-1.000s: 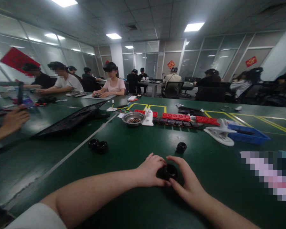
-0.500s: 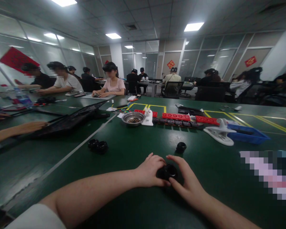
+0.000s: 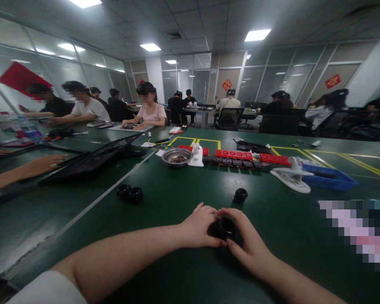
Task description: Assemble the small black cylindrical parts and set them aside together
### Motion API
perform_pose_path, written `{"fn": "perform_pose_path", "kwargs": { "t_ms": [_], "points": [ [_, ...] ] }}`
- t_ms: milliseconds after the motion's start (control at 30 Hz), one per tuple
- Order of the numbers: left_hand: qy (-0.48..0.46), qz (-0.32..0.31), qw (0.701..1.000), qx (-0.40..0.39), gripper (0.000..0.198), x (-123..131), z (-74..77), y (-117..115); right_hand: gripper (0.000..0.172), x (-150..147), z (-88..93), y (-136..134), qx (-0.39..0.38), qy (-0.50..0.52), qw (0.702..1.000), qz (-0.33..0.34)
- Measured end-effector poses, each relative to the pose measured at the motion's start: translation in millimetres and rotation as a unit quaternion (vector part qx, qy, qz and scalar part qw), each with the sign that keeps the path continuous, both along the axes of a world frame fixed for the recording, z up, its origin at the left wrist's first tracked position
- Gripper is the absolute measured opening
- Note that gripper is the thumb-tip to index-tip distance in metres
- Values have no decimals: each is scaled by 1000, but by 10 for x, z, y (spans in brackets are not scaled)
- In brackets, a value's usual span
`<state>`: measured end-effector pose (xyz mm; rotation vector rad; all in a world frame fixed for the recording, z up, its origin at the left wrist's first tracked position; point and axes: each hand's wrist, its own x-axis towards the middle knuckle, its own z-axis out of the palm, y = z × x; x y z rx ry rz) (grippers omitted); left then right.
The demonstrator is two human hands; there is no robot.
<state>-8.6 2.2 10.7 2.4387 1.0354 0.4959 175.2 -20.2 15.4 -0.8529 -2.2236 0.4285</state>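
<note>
A glossy black ring-shaped part [image 3: 227,229] with a hollow middle is low over the green table, between my two hands. My left hand [image 3: 200,228] wraps its left side, thumb in front and fingers behind. On the other side my right hand [image 3: 249,238] curves around it, with thumb and index finger against its edge. A darker portion of the part is hidden in my left palm. Beyond my hands stands a similar black ring part [image 3: 240,195]. Two more black ring parts [image 3: 134,195] lie touching each other farther left.
Across the table are a metal bowl [image 3: 176,158] of small pieces, a white stand [image 3: 196,155], red strips [image 3: 233,156], a white clamp [image 3: 291,176] and a blue tray [image 3: 332,179]. At left, a co-worker's hand [image 3: 49,164] is near a black panel [image 3: 88,164].
My right index finger and thumb have shifted slightly, closing in around the black ring part. My left hand stays in place. The co-worker's hand at left has moved slightly.
</note>
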Motion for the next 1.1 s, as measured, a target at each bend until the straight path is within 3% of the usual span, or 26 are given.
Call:
{"fn": "perform_pose_path", "kwargs": {
  "t_ms": [233,333,467,600,800,900,1000,1100],
  "points": [
    [2,-1,1000,-2,43,8,36,-6,40,-2,-53,28,3,-13,994,-104],
    [4,-2,1000,-3,47,9,41,-6,34,-5,-30,13,-14,-15,998,-65],
    [6,-2,1000,-6,52,7,35,-4,48,7,-13,-11,-9,-16,1000,4],
    [9,-2,1000,-9,46,6,42,-5,54,6,-27,0,-5,-24,999,-26],
    [6,-3,1000,-13,43,4,65,-13,40,-23,-32,22,-6,-10,995,-102],
    [3,-5,1000,-12,47,3,55,-11,36,-23,-10,6,-17,-7,998,-58],
    [6,-3,1000,-8,51,2,37,-3,46,-9,8,-12,-16,-3,1000,-1],
    [8,-3,1000,-5,49,5,25,3,50,3,-2,-13,-6,-9,1000,-6]
  ]
}}
